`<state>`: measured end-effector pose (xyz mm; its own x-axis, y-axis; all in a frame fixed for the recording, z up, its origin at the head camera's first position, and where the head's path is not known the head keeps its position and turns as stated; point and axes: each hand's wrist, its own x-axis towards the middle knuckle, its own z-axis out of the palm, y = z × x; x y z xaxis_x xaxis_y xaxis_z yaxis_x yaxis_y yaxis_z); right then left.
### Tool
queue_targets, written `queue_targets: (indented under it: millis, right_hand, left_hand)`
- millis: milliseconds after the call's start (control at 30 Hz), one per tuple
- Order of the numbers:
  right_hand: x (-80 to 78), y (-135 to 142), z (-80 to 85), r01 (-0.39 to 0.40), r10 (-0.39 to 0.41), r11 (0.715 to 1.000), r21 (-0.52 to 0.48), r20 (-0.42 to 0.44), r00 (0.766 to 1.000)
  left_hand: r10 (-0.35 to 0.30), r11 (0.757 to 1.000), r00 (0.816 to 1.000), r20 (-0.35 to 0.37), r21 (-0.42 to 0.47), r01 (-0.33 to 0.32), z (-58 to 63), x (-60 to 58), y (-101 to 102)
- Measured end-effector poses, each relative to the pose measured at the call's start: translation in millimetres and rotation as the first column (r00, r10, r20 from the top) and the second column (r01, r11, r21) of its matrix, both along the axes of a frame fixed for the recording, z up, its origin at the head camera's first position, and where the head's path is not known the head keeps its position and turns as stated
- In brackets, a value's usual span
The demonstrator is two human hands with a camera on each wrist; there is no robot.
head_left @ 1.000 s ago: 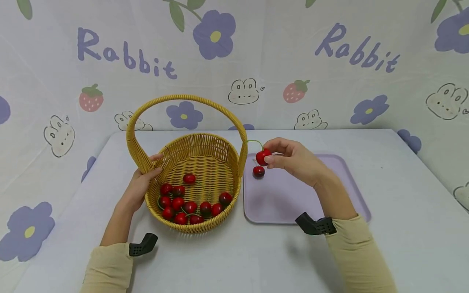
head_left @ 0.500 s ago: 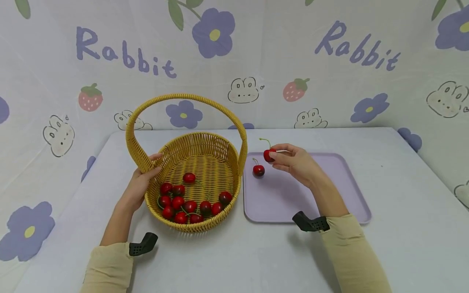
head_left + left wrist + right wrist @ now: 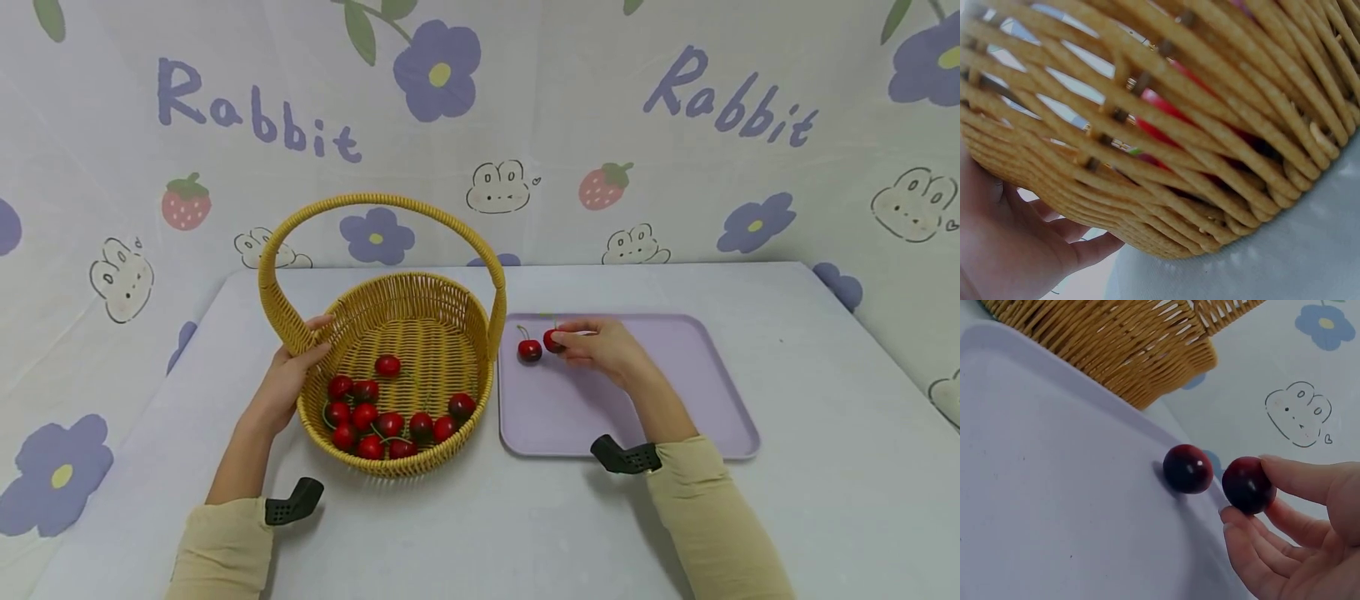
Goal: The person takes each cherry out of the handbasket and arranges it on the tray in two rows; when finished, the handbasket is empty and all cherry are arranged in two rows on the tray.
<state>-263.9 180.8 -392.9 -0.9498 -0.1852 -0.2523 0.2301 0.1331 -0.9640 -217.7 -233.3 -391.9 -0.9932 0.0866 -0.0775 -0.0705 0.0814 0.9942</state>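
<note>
My right hand (image 3: 600,350) pinches a dark red cherry (image 3: 1249,485) between thumb and fingers, low over the back left part of the lilac tray (image 3: 630,417). A second cherry (image 3: 529,350) lies on the tray just left of it, its stem pointing up. At the left, my left hand (image 3: 288,379) grips the side of the yellow woven basket (image 3: 420,300) near the foot of its tall handle, thumb over the rim. Inside the basket, several cherries (image 3: 364,416) are gathered toward the front. The left wrist view shows the basket's wall (image 3: 1147,125) close up, with red fruit behind the weave.
The basket and tray stand side by side on a white-covered table (image 3: 465,533). The basket handle (image 3: 382,198) arches high above the rim. A printed cloth (image 3: 525,100) with flowers and rabbits hangs behind the table.
My right hand, holding the cherry, has moved from beside the basket handle slightly right and down toward the tray, next to the other cherry. The left hand and basket stay put.
</note>
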Motion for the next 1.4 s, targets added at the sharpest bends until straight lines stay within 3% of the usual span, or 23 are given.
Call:
queue_targets:
  millis: [267, 567, 1000, 1400]
  right_hand:
    - [-6.0, -1, -10.7, 0.032, -0.032, 0.99, 0.138, -0.002, 0.999]
    - [-7.0, -6, -11.2, 0.046, -0.041, 0.964, 0.26, -0.026, 0.999]
    - [-3.4, -12, -9.9, 0.101, -0.091, 0.948, 0.302, -0.047, 0.995]
    - [-3.9, -12, -9.3, 0.098, -0.093, 0.935, 0.34, -0.03, 0.995]
  left_hand:
    - [-0.001, 1.0, 1.0, 0.006, -0.006, 0.001, 0.0, 0.2, 0]
    - [0.009, 1.0, 1.0, 0.01, -0.011, -0.009, 1.5, 0.8, 0]
    - [0.01, 1.0, 1.0, 0.01, -0.02, -0.01, 1.0, 1.1, 0]
    - [0.004, 1.0, 1.0, -0.003, -0.014, -0.004, 1.0, 1.1, 1]
